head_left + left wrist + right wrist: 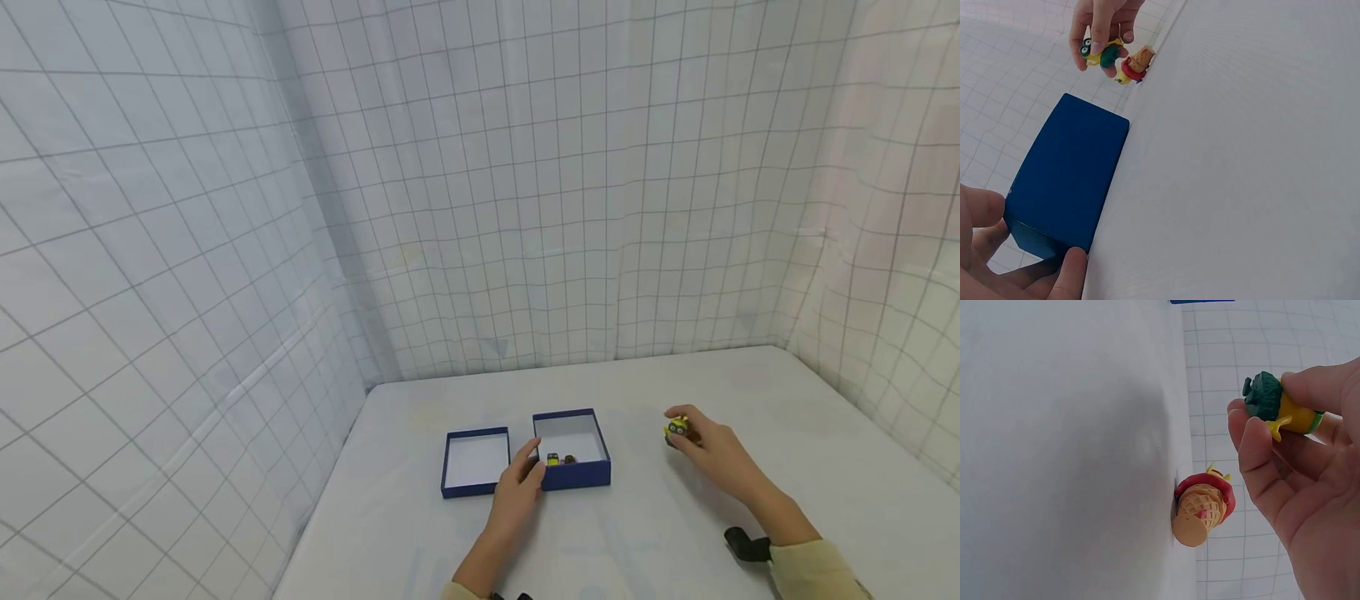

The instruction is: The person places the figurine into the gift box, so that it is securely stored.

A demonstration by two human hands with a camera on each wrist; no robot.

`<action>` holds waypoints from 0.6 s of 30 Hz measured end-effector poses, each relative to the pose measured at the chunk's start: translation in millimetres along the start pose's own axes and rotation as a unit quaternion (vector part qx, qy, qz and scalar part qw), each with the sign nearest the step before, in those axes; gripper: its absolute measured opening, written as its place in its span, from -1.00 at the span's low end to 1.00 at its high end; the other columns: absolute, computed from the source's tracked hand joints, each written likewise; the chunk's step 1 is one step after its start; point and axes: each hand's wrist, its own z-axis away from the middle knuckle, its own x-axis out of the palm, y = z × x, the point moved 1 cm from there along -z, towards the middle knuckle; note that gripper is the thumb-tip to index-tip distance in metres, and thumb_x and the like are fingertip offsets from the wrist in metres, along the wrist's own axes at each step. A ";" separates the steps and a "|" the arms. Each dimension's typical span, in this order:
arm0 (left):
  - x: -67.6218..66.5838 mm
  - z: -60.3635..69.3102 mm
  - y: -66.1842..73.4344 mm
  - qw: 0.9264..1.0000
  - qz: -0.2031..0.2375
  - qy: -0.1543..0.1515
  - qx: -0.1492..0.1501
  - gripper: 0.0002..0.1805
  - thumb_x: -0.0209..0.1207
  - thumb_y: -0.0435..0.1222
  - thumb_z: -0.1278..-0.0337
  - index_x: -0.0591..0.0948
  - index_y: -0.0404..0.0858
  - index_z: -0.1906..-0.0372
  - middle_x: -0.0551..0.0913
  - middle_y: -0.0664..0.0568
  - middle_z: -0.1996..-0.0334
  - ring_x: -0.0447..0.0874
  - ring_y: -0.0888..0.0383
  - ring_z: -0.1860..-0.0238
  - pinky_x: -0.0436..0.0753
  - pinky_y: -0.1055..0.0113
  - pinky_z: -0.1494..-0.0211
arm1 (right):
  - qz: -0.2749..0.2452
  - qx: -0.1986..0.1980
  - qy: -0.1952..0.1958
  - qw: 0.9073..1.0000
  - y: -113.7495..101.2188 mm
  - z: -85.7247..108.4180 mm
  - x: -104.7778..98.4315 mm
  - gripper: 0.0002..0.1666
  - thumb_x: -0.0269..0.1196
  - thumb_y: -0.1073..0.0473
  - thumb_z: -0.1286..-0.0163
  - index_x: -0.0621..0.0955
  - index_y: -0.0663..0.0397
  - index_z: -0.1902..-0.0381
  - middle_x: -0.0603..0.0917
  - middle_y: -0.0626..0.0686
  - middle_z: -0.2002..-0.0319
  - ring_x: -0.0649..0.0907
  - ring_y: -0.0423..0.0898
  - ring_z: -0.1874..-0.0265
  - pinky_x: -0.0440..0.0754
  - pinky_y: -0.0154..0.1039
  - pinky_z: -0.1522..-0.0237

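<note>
My right hand (723,458) pinches a small yellow toy figure (677,427) with big round eyes and a green top, held up right of the box. Just below it in the right wrist view, a second toy figure (1202,503) with a waffle-cone part and a red band stands on the table. My left hand (517,487) grips the left side of an open blue box (576,475), thumb at the near corner. Inside the box, along its near wall, lie a small yellow and black piece (552,459) and a brown piece (570,459); the wall partly hides both.
Left of the box lies a shallow blue-rimmed lid (476,492), white inside. The white table (405,408) is enclosed by grid-patterned white curtains (487,208). A black strap piece (746,546) sits at my right wrist.
</note>
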 end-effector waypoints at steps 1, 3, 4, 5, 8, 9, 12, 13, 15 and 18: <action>0.1 -0.3 0.2 1.000 0.001 0.000 -0.001 -0.51 0.04 -0.13 -0.53 0.40 0.19 -0.47 0.38 -0.17 -0.43 0.45 -0.10 -0.34 0.62 0.10 -0.17 | -0.001 0.002 0.001 1.000 0.3 -0.4 0.2 -0.62 0.26 0.18 -0.49 0.50 0.09 -0.20 0.69 -0.04 0.29 0.63 -0.17 0.37 0.56 -0.30 0.47; 0.1 -1.2 0.5 1.000 0.001 0.000 -0.003 -0.50 0.04 -0.13 -0.53 0.39 0.18 -0.47 0.38 -0.17 -0.43 0.44 -0.10 -0.34 0.62 0.10 -0.17 | 0.002 0.003 0.000 1.000 0.9 -1.2 0.8 -0.63 0.26 0.19 -0.48 0.50 0.11 -0.18 0.69 -0.04 0.27 0.65 -0.16 0.33 0.58 -0.30 0.44; 0.1 -1.2 0.7 1.000 0.001 0.001 -0.005 -0.50 0.04 -0.13 -0.53 0.39 0.17 -0.47 0.38 -0.16 -0.43 0.44 -0.10 -0.34 0.62 0.11 -0.17 | 0.004 0.003 -0.001 1.000 1.3 -1.3 1.4 -0.63 0.26 0.19 -0.48 0.51 0.13 -0.18 0.69 -0.03 0.25 0.66 -0.16 0.32 0.59 -0.29 0.43; 0.2 -1.3 0.9 1.000 0.000 0.001 -0.005 -0.50 0.04 -0.14 -0.54 0.38 0.16 -0.48 0.38 -0.16 -0.43 0.44 -0.10 -0.34 0.62 0.11 -0.17 | 0.004 0.004 -0.002 1.000 1.7 -1.4 2.1 -0.63 0.27 0.19 -0.48 0.52 0.14 -0.18 0.69 -0.03 0.24 0.66 -0.17 0.31 0.60 -0.30 0.41; 0.4 -1.4 1.3 1.000 -0.001 0.002 -0.009 -0.50 0.04 -0.13 -0.54 0.38 0.18 -0.48 0.39 -0.14 -0.43 0.45 -0.08 -0.34 0.62 0.11 -0.18 | 0.005 0.002 -0.002 1.000 1.7 -2.0 3.6 -0.61 0.27 0.19 -0.47 0.55 0.13 -0.20 0.68 -0.04 0.19 0.63 -0.21 0.32 0.59 -0.29 0.39; 0.5 -1.3 1.3 1.000 -0.003 0.002 -0.005 -0.50 0.04 -0.13 -0.54 0.38 0.17 -0.48 0.39 -0.15 -0.42 0.46 -0.08 -0.33 0.62 0.11 -0.17 | 0.006 0.000 0.000 1.000 1.4 -2.2 4.1 -0.61 0.28 0.20 -0.46 0.56 0.12 -0.21 0.67 -0.05 0.19 0.61 -0.22 0.33 0.59 -0.30 0.40; 0.7 -0.9 1.3 1.000 -0.007 0.002 -0.003 -0.50 0.04 -0.13 -0.53 0.39 0.18 -0.47 0.40 -0.14 -0.42 0.47 -0.06 -0.32 0.62 0.12 -0.16 | 0.011 -0.009 0.008 1.000 0.1 -1.8 5.4 -0.58 0.28 0.22 -0.45 0.58 0.12 -0.23 0.65 -0.06 0.18 0.57 -0.24 0.37 0.55 -0.30 0.42; 0.7 -0.5 1.3 1.000 -0.007 0.002 -0.001 -0.51 0.04 -0.13 -0.53 0.39 0.18 -0.47 0.40 -0.15 -0.42 0.47 -0.07 -0.31 0.63 0.11 -0.16 | 0.013 -0.011 0.012 1.000 -0.2 -1.5 5.9 -0.58 0.29 0.22 -0.45 0.58 0.12 -0.24 0.65 -0.06 0.18 0.56 -0.24 0.38 0.55 -0.31 0.43; 0.8 0.0 0.7 1.000 -0.010 0.002 0.002 -0.51 0.04 -0.13 -0.54 0.40 0.18 -0.47 0.41 -0.15 -0.41 0.47 -0.07 -0.32 0.63 0.10 -0.16 | 0.014 -0.014 0.015 1.000 -0.7 -0.8 6.6 -0.58 0.28 0.22 -0.45 0.57 0.13 -0.24 0.65 -0.06 0.21 0.54 -0.24 0.39 0.53 -0.31 0.45; 1.0 0.7 0.3 1.000 -0.007 0.003 0.001 -0.51 0.04 -0.13 -0.54 0.40 0.20 -0.46 0.40 -0.14 -0.42 0.46 -0.07 -0.33 0.62 0.09 -0.18 | 0.009 -0.006 0.020 1.000 -1.7 -0.8 7.2 -0.60 0.28 0.19 -0.46 0.56 0.06 -0.22 0.64 -0.08 0.28 0.54 -0.23 0.42 0.52 -0.31 0.48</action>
